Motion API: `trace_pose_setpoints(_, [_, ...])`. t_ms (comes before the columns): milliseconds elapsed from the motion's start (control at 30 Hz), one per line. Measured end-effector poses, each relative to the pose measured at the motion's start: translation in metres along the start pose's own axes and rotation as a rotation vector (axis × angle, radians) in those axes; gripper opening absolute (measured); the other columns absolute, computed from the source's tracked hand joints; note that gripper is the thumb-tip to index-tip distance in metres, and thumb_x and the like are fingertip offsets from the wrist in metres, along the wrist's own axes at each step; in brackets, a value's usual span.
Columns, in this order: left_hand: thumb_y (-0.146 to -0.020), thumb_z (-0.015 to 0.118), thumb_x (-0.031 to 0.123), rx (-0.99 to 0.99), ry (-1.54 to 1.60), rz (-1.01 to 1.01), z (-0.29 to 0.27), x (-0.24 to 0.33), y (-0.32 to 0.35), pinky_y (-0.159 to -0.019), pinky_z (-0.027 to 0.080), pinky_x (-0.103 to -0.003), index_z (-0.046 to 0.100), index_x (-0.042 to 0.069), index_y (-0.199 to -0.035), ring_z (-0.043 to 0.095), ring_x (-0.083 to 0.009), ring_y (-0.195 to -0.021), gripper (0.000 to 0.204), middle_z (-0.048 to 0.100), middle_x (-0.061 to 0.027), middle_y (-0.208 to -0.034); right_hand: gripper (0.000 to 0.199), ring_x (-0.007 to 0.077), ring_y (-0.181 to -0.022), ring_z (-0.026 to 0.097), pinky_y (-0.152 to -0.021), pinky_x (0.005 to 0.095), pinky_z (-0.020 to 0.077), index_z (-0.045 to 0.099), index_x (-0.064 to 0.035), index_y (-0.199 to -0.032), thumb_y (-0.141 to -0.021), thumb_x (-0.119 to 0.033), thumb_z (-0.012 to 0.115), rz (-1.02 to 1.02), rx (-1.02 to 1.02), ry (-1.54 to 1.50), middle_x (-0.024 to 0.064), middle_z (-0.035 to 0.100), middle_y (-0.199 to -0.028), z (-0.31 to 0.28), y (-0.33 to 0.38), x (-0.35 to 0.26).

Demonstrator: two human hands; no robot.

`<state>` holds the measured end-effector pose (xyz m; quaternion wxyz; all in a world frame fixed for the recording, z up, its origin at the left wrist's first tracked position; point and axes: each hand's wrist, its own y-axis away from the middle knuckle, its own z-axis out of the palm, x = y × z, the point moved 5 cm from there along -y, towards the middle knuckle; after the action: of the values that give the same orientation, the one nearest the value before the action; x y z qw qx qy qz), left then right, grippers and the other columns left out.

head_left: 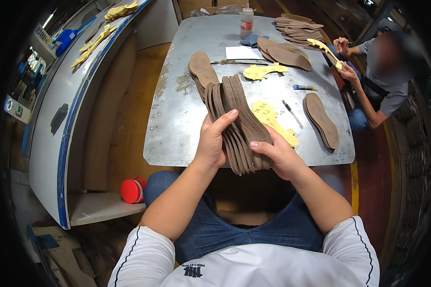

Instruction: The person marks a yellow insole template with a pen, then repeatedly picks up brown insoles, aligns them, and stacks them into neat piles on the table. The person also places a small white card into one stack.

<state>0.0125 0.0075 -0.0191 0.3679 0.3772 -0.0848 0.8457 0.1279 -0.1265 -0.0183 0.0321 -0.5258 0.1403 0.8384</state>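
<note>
A thick bundle of brown shoe insoles [242,112] stands on edge between my two hands, over the near edge of the metal table. My left hand [215,138] grips the bundle's left side, thumb laid across the edges. On the right side my right hand [282,152] is closed round it, thumb pressed on top. Behind the bundle, more brown insoles [202,68] lie stacked flat. Close to my right hand rests a yellow sole-shaped template [268,117] with handwriting on it, and a pen [292,114] lies beside it.
Another insole stack [319,119] lies at the table's right. Farther back are a second yellow template [263,71], white paper [244,53], a bottle [246,24] and insole piles [297,28]. A co-worker [378,71] sits at right holding a yellow template. A white bench [57,143] stands left.
</note>
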Motion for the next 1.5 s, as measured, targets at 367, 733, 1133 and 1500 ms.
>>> trace_pose_setpoints(367, [-0.106,0.071,0.015,0.006,-0.005,-0.004,0.000,-0.001,-0.001,-0.102,0.065,-0.043,0.067,-0.003,-0.139,0.079,-0.0275,-0.112,0.038,0.078,-0.0171,-0.126,0.077,0.0195,-0.129,0.069,-0.110,0.0364,0.0584,0.042,0.0046,-0.166,-0.104,-0.019,0.080,-0.018,-0.019,-0.012,0.0161,0.067,-0.145,-0.001,-0.001,0.001])
trace_pose_setpoints(733, [-0.105,0.080,0.016,0.019,-0.036,0.005,0.001,-0.007,-0.002,-0.092,0.070,-0.045,0.065,-0.001,-0.136,0.080,-0.0264,-0.105,0.038,0.079,-0.0173,-0.119,0.087,0.0254,-0.140,0.064,-0.119,0.0403,0.0516,0.029,0.0023,-0.173,-0.107,-0.023,0.079,-0.121,-0.012,0.361,0.0208,0.061,-0.155,0.000,0.006,-0.001])
trace_pose_setpoints(1133, [-0.101,0.081,0.017,-0.178,0.162,-0.155,0.006,-0.014,0.005,-0.101,0.067,-0.049,0.051,-0.001,-0.151,0.077,-0.0322,-0.115,0.062,0.073,-0.0248,-0.131,0.060,0.0275,-0.140,0.062,-0.118,0.0424,0.0516,0.038,-0.0012,-0.163,-0.119,-0.037,0.057,0.096,0.115,0.070,0.0179,0.058,-0.156,-0.009,0.003,0.014])
trace_pose_setpoints(1500, [-0.103,0.080,0.029,-0.299,-0.135,-0.036,0.017,-0.006,0.015,-0.115,0.058,-0.046,0.027,0.005,-0.171,0.065,-0.0290,-0.138,0.089,0.062,-0.0212,-0.149,0.055,0.0371,-0.120,0.076,-0.106,0.0588,0.0633,0.055,-0.0015,-0.156,-0.119,-0.040,0.039,0.214,-0.158,-0.357,0.0218,0.073,-0.135,-0.001,-0.003,0.019])
